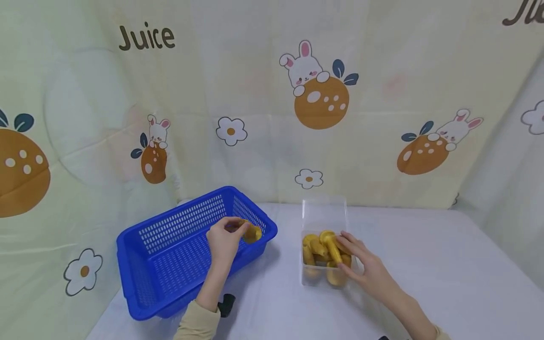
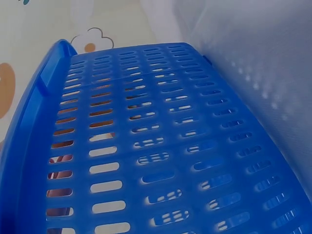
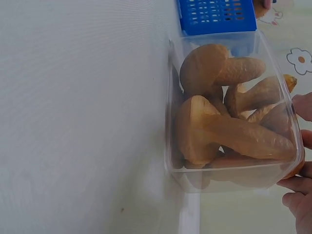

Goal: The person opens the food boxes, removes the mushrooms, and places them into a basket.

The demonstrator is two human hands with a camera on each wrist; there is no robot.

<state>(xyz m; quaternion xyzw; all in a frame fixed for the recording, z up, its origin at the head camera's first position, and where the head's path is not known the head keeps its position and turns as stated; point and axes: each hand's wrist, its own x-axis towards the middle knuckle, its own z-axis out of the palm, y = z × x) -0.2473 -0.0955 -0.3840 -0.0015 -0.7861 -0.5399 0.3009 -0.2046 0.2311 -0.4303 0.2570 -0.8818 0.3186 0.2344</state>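
My left hand (image 1: pixel 224 240) pinches a yellow-brown mushroom (image 1: pixel 252 234) between thumb and fingers, above the right end of the blue basket (image 1: pixel 127 255). In the left wrist view only the slotted basket wall (image 2: pixel 131 131) shows, not the hand. To the right stands a clear plastic box (image 1: pixel 312 278) of several mushrooms (image 1: pixel 331 245), its lid (image 1: pixel 324 215) raised at the back. My right hand (image 1: pixel 369 269) reaches to the box's right side, fingers spread, fingertips at the rim and the mushrooms there. In the right wrist view, mushrooms (image 3: pixel 234 134) press against the box wall.
A white cloth (image 1: pixel 425 264) covers the table. Behind it hangs a curtain (image 1: pixel 255 94) printed with rabbits, oranges and flowers. A small black object (image 1: pixel 226 304) shows beside the left wrist.
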